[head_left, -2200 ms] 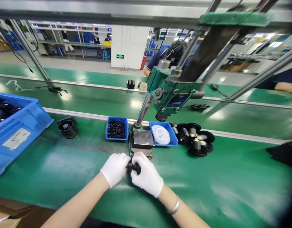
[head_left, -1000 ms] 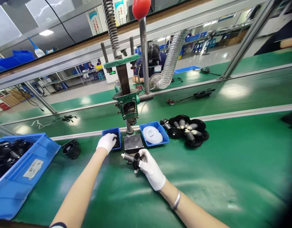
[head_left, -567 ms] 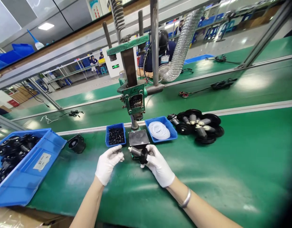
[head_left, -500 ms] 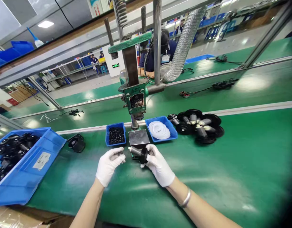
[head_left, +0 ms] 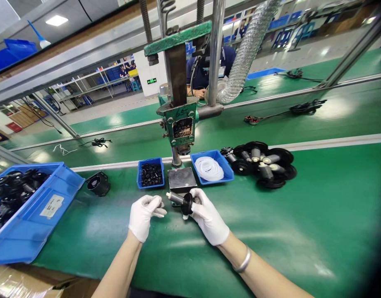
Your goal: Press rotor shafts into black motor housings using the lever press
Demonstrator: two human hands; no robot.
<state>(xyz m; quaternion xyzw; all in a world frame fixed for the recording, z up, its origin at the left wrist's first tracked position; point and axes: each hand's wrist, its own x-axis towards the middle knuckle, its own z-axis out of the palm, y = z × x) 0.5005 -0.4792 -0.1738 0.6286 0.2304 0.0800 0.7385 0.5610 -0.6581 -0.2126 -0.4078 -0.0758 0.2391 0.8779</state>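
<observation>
My right hand (head_left: pixel 208 217), in a white glove, grips a black disc-shaped part with a grey shaft (head_left: pixel 179 200) by its disc. The shaft's white tip points left, towards my other hand. Left of that tip, my gloved left hand (head_left: pixel 147 216) is closed, thumb against fingers; whatever it pinches is too hidden to name. Just beyond the part stands the flat metal plate (head_left: pixel 182 179) of a green hand press (head_left: pixel 179 124). A small blue bin of black rings (head_left: pixel 151 174) lies left of the plate, and a blue bin with white plastic rings (head_left: pixel 209 169) lies right.
Several similar disc-and-shaft parts (head_left: pixel 264 163) are piled at the right. A large blue crate (head_left: pixel 50 207) full of black parts stands at the left, with a black cylindrical housing (head_left: pixel 98 183) beside it. Across the bench, a person (head_left: pixel 209 70) sits behind the press column.
My left hand has turned slightly and moved a little right, its fingertips closing together near the shaft tip. The right hand keeps holding the part in nearly the same place.
</observation>
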